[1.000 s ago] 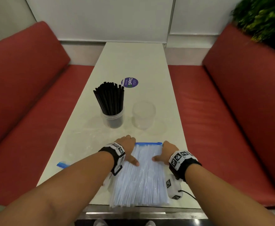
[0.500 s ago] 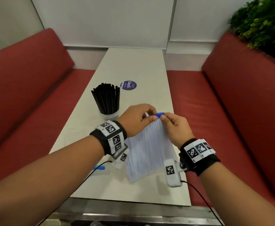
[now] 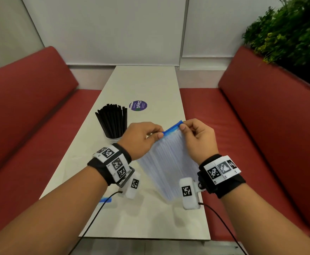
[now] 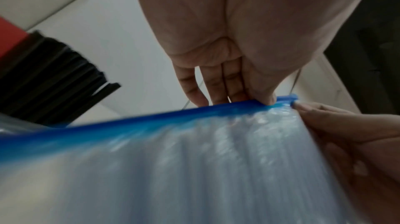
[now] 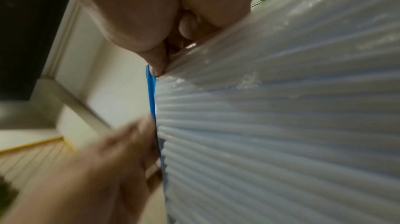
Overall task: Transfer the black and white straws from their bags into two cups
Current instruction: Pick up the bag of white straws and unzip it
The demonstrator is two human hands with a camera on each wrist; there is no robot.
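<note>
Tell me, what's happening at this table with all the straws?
A person holds a clear bag of white straws above the table, the left hand and right hand both pinching its blue zip strip. The black straws already stand in a cup. The white ones are still in the bag.

Your right hand (image 5: 151, 27) pinches the bag (image 5: 281, 125) at its corner, thumb tip against the blue zip strip (image 5: 152, 94). White straws (image 5: 270, 150) lie ribbed and parallel inside. Your left hand (image 5: 103, 167), blurred, holds the strip lower down.
</note>
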